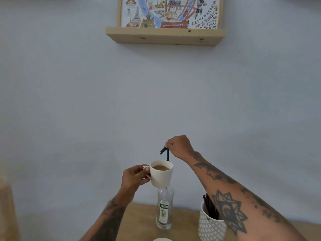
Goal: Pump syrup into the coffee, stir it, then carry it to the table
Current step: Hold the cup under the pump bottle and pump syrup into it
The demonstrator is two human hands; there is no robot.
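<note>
Patterned cup (211, 226) of dark sticks (211, 206), coffee-filled mug (162, 174), clear syrup bottle (164, 209)

Cream cup (162, 177), dark, perhaps green pump (166, 152), white lattice-patterned holder (211, 227).

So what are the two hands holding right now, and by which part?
The left hand holds the coffee cup by its handle, raised under the spout. The right hand presses on the head of the syrup bottle's pump.
</note>
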